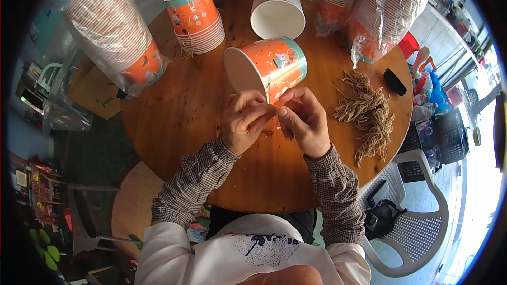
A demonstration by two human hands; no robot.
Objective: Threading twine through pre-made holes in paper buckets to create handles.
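An orange paper bucket (281, 63) with a teal band and printed drawings lies on its side on the table, its open white mouth facing left. My left hand (247, 119) is closed in a pinch at the bucket's near rim. Close beside it, my right hand (305, 121) is also closed, thumb and fingers pressed together, knuckles next to the bucket wall. The fingertips nearly meet. Whatever thin thing they pinch is too small to make out. Right of my right hand lies a loose bundle of tan strings (367, 113).
On the round wooden table (174, 121) stand a bucket stack (198, 18), a white bucket on its side (277, 13) and plastic-wrapped stacks (113, 26) at the back. A black object (394, 82) lies near the right edge. A grey chair (417, 227) stands at right.
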